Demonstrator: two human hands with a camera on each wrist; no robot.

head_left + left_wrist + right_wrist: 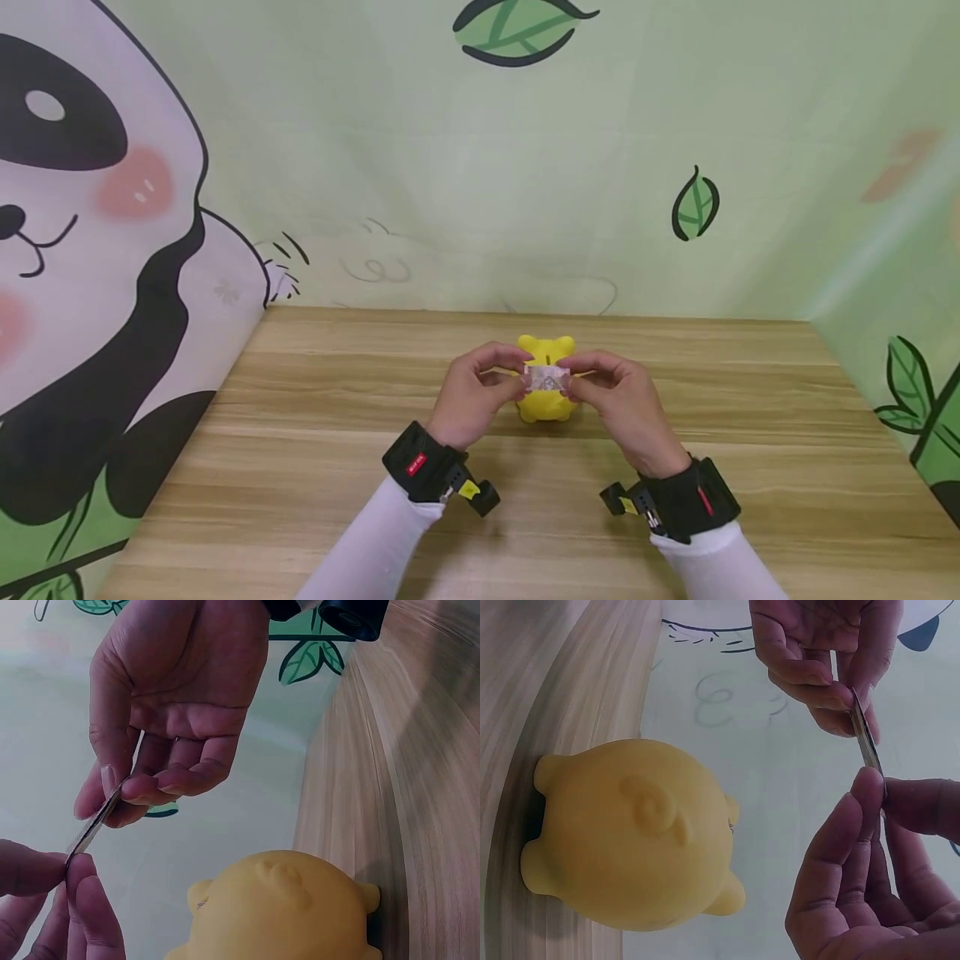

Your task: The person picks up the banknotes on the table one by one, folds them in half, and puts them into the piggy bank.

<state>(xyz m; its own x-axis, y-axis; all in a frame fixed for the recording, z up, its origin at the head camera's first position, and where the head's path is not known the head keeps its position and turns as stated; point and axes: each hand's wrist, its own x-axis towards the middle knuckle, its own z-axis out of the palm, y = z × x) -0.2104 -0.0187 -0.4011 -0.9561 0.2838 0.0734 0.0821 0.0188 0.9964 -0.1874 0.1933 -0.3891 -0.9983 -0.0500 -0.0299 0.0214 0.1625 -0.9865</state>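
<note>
A small folded piece of printed paper (547, 378), pale with a greyish pattern, is held level between both hands. My left hand (474, 398) pinches its left end between thumb and fingers. The right hand (628, 408) grips the other end the same way. Edge-on in the left wrist view, the folded paper (96, 822) looks thin and layered. Behind it stands a yellow piggy bank (546, 410), upright on the table, with a dark slot on its top. The right wrist view shows the bank's (630, 832) rounded rear and curled tail, apart from both hands.
The wood-grain table (322, 375) runs back to a pale green backdrop (420, 167) printed with leaves and a large panda (165, 317). Each wrist wears a black band (423, 462) with a small camera (486, 498) jutting inward over the tabletop.
</note>
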